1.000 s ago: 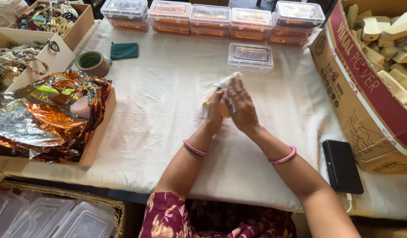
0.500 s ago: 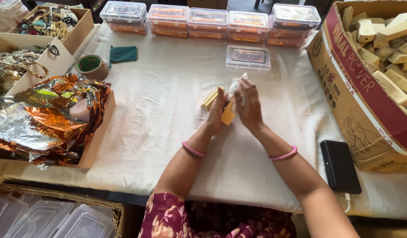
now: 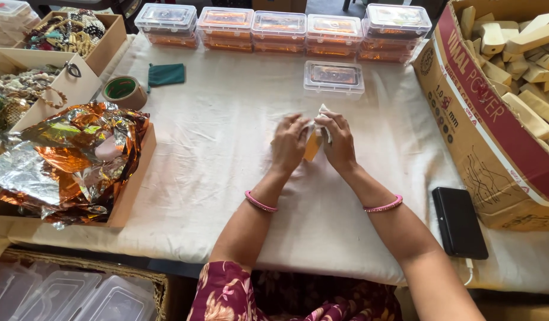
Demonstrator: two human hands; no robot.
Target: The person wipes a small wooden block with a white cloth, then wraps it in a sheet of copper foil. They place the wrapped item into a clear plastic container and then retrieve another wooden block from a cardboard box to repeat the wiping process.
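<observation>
I count two hands at work. My left hand [image 3: 289, 144] and right hand [image 3: 338, 141] are pressed together around one small orange block [image 3: 313, 144], fingers closed on it, with a bit of white wrap [image 3: 322, 113] at the right fingertips. Just beyond them sits one clear lidded box [image 3: 334, 78]; farther out, a row of five stacked box piles [image 3: 283, 25]. Right of my right forearm lies one black phone [image 3: 460, 222]; further right, one cardboard carton [image 3: 488, 119] of pale wooden blocks. Far left: one tape roll [image 3: 125, 90] and crumpled orange foil [image 3: 72, 157]. Half a second ago the hands were raised higher, a wooden piece showing beside the left one; now they sit lower on the white cloth [image 3: 227, 148] covering the table.
</observation>
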